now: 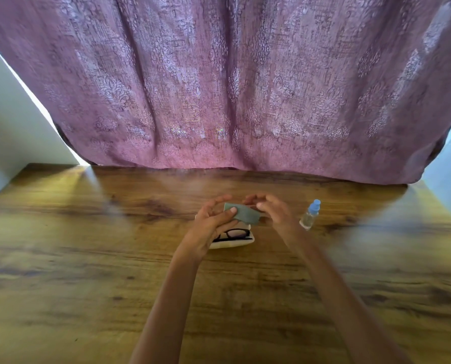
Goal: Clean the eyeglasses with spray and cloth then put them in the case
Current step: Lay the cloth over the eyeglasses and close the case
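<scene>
A grey-green cloth (244,213) is held up above the table between both hands. My left hand (211,222) pinches its left end with thumb and fingers. My right hand (270,210) touches its right end, fingers curled over it. Below the hands, black-framed eyeglasses (235,233) lie in an open white case (246,243) on the table; my left hand hides the left part of both. A small clear spray bottle (309,215) with a blue cap stands upright to the right of my right hand.
The wooden table (88,258) stretches wide on all sides of the objects. A purple patterned curtain (219,88) hangs along the table's far edge. Pale walls (6,132) flank it left and right.
</scene>
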A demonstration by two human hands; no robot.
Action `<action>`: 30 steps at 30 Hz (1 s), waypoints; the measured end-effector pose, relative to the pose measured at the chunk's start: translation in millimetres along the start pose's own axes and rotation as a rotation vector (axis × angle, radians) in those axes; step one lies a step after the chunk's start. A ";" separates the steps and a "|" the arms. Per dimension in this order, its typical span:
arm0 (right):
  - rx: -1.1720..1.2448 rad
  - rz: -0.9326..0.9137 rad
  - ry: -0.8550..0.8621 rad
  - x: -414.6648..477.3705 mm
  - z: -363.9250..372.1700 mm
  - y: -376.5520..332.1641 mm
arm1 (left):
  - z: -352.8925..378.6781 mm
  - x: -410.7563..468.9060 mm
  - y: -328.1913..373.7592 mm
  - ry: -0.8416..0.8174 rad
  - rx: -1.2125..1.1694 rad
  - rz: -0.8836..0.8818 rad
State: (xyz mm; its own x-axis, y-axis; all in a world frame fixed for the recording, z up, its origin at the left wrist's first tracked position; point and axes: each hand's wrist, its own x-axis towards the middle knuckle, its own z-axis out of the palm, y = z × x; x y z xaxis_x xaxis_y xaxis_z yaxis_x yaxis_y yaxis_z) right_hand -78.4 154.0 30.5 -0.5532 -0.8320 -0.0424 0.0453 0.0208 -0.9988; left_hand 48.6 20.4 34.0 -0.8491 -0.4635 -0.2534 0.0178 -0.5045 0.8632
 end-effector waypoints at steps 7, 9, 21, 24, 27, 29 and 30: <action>0.046 0.194 0.109 4.8 1.6 16.2 | -5.2 -0.1 -3.0 0.043 0.066 0.029; 0.061 0.217 0.136 5.9 4.1 17.4 | -8.3 0.6 -6.5 0.081 0.129 0.035; -0.219 0.180 0.265 4.5 6.2 24.8 | -63.0 23.3 -26.1 0.578 0.985 0.081; -0.224 0.176 0.230 5.2 13.0 21.4 | -70.7 28.3 -30.6 0.520 0.961 0.034; -0.168 0.183 0.166 6.8 24.3 17.2 | -72.5 31.8 -31.3 0.557 0.943 0.074; -0.104 0.215 0.118 8.2 32.5 15.8 | -71.0 31.6 -31.5 0.587 0.951 0.104; -0.101 0.235 0.097 8.8 36.8 15.5 | -69.6 30.9 -31.8 0.597 0.954 0.119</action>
State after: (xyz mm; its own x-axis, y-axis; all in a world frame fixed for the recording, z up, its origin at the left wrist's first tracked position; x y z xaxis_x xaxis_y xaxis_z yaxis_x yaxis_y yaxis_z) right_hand -51.9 126.6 15.6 -0.6150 -0.7407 -0.2706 0.1016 0.2658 -0.9587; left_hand 58.5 -28.6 -31.7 -0.4765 -0.8740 -0.0949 -0.5457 0.2094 0.8114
